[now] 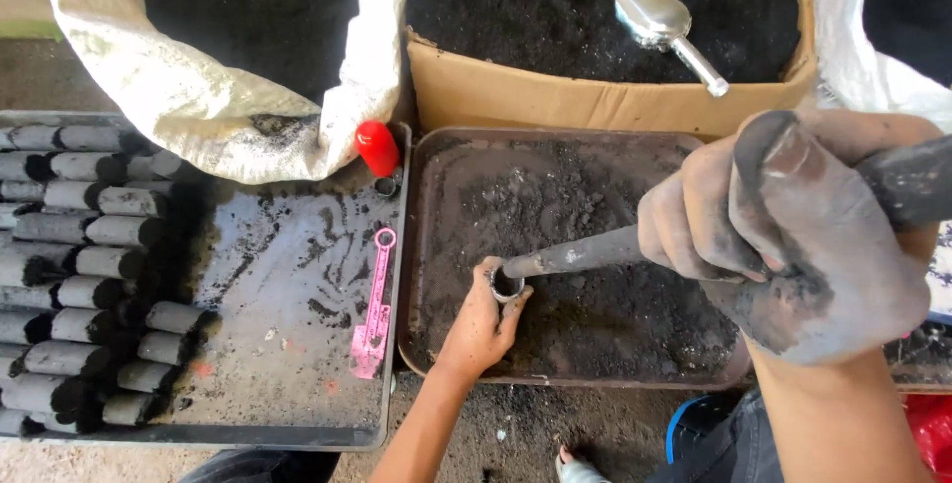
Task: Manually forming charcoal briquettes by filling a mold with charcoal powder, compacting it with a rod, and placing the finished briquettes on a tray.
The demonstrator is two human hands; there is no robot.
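Where the rod (585, 253) enters the tube (504, 287), fingers (516, 304) hide it.

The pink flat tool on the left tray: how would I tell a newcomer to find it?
Start at the grey metal tray left of the brown tray of black powder. Near its right edge, below the red cap, lies the pink flat tool. It is the only pink, strip-shaped thing with a ring at its top end; the dark cylinders are stacked far left.

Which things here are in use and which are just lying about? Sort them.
In use: left hand, metal tube, right hand, rod, brown tray of black powder.
Lying about: scoop, pink tool, red cap, finished black cylinders.
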